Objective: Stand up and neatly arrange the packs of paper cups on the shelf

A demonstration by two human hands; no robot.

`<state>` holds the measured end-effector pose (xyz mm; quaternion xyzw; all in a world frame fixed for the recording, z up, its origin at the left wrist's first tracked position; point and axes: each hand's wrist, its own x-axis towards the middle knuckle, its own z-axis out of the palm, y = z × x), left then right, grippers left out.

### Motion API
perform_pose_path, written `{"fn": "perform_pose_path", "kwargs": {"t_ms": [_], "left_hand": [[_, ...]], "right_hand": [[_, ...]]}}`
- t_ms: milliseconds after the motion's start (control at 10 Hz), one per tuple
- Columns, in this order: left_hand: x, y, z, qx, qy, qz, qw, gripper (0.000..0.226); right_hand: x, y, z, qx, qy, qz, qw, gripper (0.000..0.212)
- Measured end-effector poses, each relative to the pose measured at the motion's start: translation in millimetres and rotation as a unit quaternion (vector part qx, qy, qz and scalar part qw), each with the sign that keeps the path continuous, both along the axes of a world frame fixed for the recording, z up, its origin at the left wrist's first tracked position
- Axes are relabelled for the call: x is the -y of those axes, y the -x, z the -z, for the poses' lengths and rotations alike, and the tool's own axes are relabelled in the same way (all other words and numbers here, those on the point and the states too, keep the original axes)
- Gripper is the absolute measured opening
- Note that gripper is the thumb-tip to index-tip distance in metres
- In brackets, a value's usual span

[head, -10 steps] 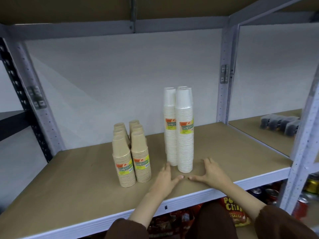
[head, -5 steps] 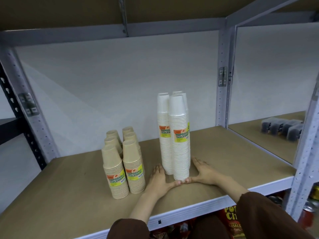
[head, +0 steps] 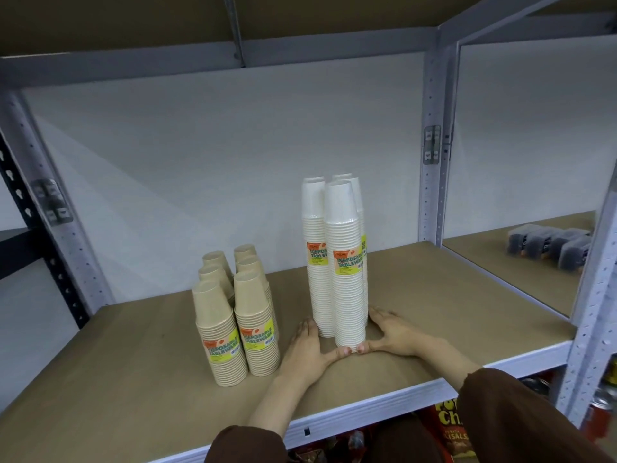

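Observation:
Three tall packs of white paper cups (head: 347, 262) stand upright and close together in the middle of the brown shelf board (head: 133, 379). To their left, several shorter tan cup packs (head: 233, 322) stand in two rows. My left hand (head: 307, 349) lies flat against the left side of the white packs' base. My right hand (head: 397, 335) lies flat against the right side. Both thumbs meet at the foot of the front white pack. Neither hand closes around a pack.
A grey upright post (head: 434, 145) divides this bay from the right one, where dark wrapped packs (head: 547, 245) sit. The upper shelf hangs low overhead. A chips bag (head: 450, 426) and cans (head: 607, 396) sit on the level below.
Both hands slid in from the shelf's front edge to bracket the base of the white packs. The white packs now stand tighter together.

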<state>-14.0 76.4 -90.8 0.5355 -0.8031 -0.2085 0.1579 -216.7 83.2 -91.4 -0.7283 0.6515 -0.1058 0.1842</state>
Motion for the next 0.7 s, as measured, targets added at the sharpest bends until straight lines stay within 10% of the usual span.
{"fn": "perform_pose_path", "kwargs": {"t_ms": [700], "left_hand": [[-21.1, -1.8, 0.1, 0.046, -0.005, -0.009, 0.999, 0.086]], "right_hand": [[-20.4, 7.4, 0.8, -0.006, -0.041, 0.037, 0.998, 0.097]]}}
